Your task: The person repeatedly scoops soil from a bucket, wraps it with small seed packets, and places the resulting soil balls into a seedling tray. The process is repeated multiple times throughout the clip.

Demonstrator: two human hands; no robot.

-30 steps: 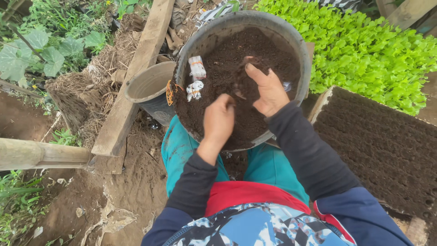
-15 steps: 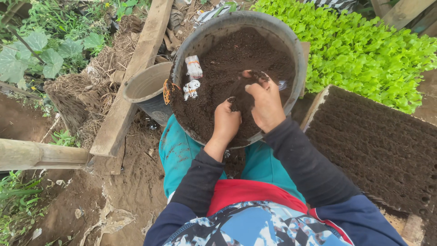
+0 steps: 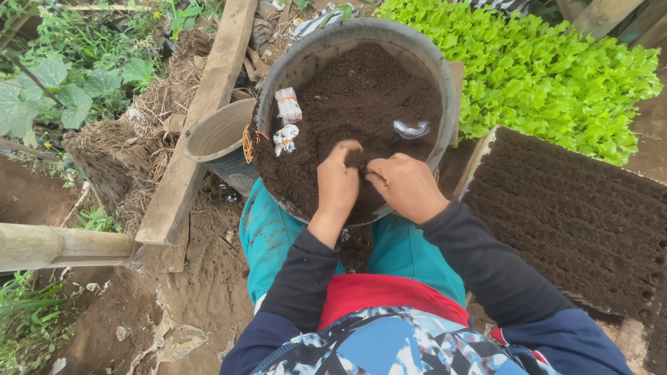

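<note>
Hands in soil basin, white packets at left

Both forearms, in dark sleeves, reach toward twelve o'clock and converge. The left hand is curled, knuckles up, fingertips pinched together. The right hand, at its three o'clock, is loosely fisted, thumb pointing at nine o'clock, almost touching the left.
</note>
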